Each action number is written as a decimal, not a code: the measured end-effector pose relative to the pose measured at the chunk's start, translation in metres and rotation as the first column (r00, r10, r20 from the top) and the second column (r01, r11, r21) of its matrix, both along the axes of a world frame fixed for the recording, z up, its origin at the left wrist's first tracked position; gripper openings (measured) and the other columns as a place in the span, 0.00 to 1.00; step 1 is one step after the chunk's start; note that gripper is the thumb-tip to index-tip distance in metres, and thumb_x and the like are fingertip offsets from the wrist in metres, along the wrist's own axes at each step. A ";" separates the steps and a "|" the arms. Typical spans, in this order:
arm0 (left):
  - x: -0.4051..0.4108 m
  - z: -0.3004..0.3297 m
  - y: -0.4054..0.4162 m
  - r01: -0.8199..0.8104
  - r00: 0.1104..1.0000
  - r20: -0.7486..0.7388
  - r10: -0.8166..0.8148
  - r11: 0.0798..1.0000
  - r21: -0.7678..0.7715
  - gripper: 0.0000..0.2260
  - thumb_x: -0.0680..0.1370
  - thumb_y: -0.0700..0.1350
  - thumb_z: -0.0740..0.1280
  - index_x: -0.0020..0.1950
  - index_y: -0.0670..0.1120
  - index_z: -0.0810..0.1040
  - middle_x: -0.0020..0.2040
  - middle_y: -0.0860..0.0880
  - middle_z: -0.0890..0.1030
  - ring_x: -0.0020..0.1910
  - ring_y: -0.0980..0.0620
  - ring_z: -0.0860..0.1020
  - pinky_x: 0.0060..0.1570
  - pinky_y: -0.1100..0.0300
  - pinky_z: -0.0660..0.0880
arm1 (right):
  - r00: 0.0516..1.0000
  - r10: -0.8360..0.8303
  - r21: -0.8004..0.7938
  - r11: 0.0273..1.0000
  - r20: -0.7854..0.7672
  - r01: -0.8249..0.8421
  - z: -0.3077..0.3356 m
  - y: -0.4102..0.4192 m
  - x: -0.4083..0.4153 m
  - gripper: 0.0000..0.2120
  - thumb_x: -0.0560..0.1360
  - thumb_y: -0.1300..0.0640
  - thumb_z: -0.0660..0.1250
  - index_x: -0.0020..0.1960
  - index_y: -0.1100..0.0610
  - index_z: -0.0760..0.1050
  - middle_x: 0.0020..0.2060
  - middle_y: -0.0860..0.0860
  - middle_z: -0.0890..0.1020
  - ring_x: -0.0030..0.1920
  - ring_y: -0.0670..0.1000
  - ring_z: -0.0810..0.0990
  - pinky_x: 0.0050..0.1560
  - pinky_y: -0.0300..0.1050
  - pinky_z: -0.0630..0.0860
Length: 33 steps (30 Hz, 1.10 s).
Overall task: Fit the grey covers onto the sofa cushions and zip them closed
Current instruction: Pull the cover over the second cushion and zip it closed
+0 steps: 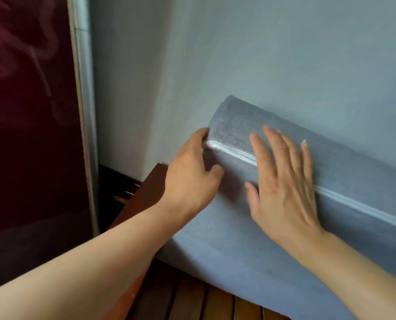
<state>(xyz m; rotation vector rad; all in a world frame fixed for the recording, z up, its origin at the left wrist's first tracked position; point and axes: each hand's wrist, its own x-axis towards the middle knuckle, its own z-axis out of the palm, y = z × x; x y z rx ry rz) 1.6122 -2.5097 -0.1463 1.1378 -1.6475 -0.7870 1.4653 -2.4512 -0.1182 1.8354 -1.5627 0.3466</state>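
The pale wall (285, 54) fills the upper right, meeting a dark maroon panel (26, 112) at a light vertical frame (83, 112) on the left. Propped against the wall, the grey-covered sofa cushion (215, 239) slants from its rounded upper corner near the middle down toward the right edge, its lower edge resting on the slatted wooden sofa frame (204, 301). A light piped seam (234, 154) runs along the cushion's front edge, from the corner on under the right hand and away to the lower right. A dark wooden armrest (146, 195) stands just left of the cushion, with a narrow dark gap between it and the wall.

The left arm reaches in from the lower left; the left hand (190, 176) wraps the cushion's end corner, fingers curled behind the edge and thumb bent on the front face, gripping the cover there. The right arm comes in from the lower right; the right hand (285, 183) lies flat across the seam, fingers straight and spread, palm pressing the fabric. The hands are near one another, a short stretch of seam bare between them
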 end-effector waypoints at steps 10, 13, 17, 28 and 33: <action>-0.100 0.039 0.026 0.425 0.568 0.818 0.096 0.816 -0.391 0.41 0.70 0.54 0.68 0.76 0.58 0.48 0.78 0.51 0.51 0.75 0.43 0.51 0.69 0.42 0.48 | 0.860 -0.497 0.262 0.851 0.114 0.456 0.014 0.097 -0.156 0.44 0.66 0.48 0.76 0.74 0.63 0.60 0.71 0.63 0.66 0.69 0.64 0.66 0.68 0.60 0.63; -0.140 0.041 0.048 0.445 0.532 0.843 0.075 0.823 -0.354 0.38 0.74 0.55 0.63 0.75 0.62 0.41 0.78 0.56 0.45 0.76 0.46 0.46 0.68 0.37 0.47 | 0.809 -0.569 0.352 0.795 0.150 0.494 0.017 0.123 -0.194 0.44 0.73 0.42 0.67 0.78 0.53 0.45 0.76 0.59 0.51 0.76 0.60 0.50 0.74 0.53 0.48; -0.159 0.033 0.067 0.380 0.552 0.825 0.122 0.843 -0.380 0.37 0.75 0.54 0.63 0.75 0.63 0.41 0.78 0.57 0.46 0.76 0.48 0.46 0.68 0.37 0.46 | 0.832 -0.516 0.327 0.837 0.205 0.439 0.007 0.137 -0.209 0.43 0.74 0.42 0.66 0.77 0.47 0.42 0.77 0.55 0.48 0.76 0.57 0.46 0.74 0.52 0.42; -0.148 0.009 0.176 0.190 0.498 0.823 0.271 0.893 -0.409 0.44 0.66 0.60 0.71 0.76 0.61 0.50 0.74 0.49 0.59 0.69 0.42 0.58 0.66 0.41 0.56 | 0.894 -0.383 0.178 0.921 0.232 0.348 -0.035 0.213 -0.188 0.49 0.58 0.53 0.79 0.74 0.52 0.60 0.70 0.63 0.65 0.68 0.64 0.62 0.68 0.58 0.53; -0.122 -0.016 0.228 0.222 0.537 0.757 0.373 0.803 -0.553 0.45 0.54 0.46 0.80 0.70 0.51 0.69 0.55 0.43 0.74 0.49 0.40 0.69 0.45 0.47 0.71 | 0.917 -0.310 0.103 0.951 0.250 0.293 -0.065 0.270 -0.158 0.45 0.57 0.59 0.78 0.71 0.56 0.63 0.67 0.67 0.67 0.66 0.67 0.64 0.65 0.64 0.64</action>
